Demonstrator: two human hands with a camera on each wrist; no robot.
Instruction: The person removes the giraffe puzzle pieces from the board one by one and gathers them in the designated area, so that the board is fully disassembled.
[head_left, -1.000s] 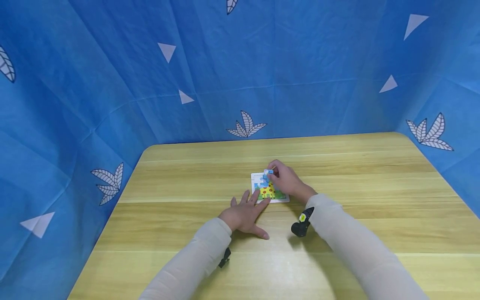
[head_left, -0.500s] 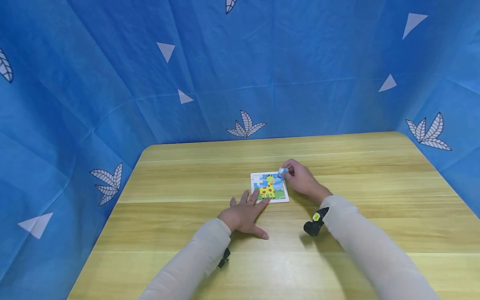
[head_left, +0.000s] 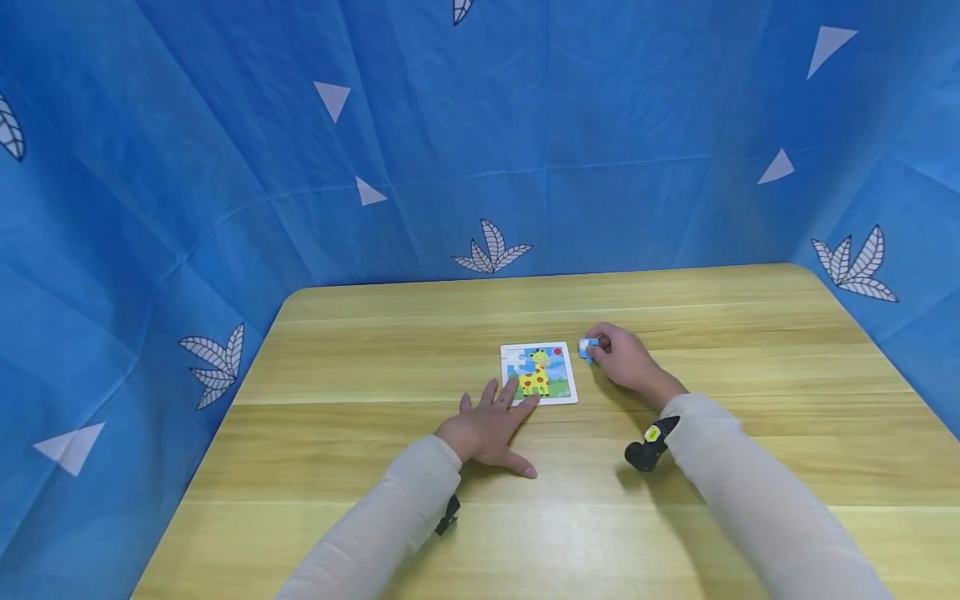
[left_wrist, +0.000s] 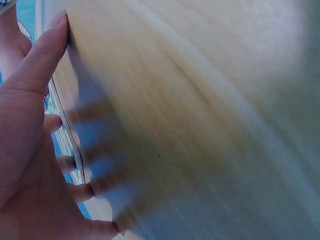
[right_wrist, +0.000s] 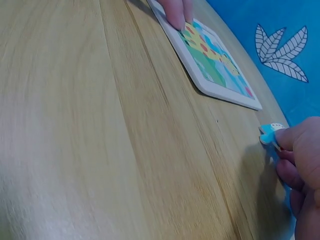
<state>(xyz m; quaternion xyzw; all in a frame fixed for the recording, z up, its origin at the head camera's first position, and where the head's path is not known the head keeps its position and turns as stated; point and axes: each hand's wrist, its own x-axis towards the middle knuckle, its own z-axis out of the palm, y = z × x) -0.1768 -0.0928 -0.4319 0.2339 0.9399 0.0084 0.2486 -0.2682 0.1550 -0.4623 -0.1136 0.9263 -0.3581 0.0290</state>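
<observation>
A square giraffe jigsaw puzzle (head_left: 558, 387) with a white rim (right_wrist: 227, 99) lies on the table. A white, jigsaw-shaped patch (head_left: 516, 358) shows in its upper left part. My left hand (head_left: 489, 432) is palm down with fingers spread, fingertips on the puzzle's near edge and thumb pointing right. Just right of the puzzle's far corner, my right hand (head_left: 627, 360) pinches a small blue puzzle piece (head_left: 587, 348) with a white marking between thumb and fingers. In the right wrist view the piece (right_wrist: 270, 132) sticks out past the thumb tip.
The wooden table (head_left: 360, 350) stretches around the puzzle on all sides. Behind it and to the left hangs a blue cloth (head_left: 450, 125) with white leaves and triangles. Black wrist devices (head_left: 651, 446) are strapped at both sleeves.
My right hand has carried the blue piece from over the puzzle to the right, off its far corner. A red dot at the puzzle's upper right is now uncovered. The left hand stays in place.
</observation>
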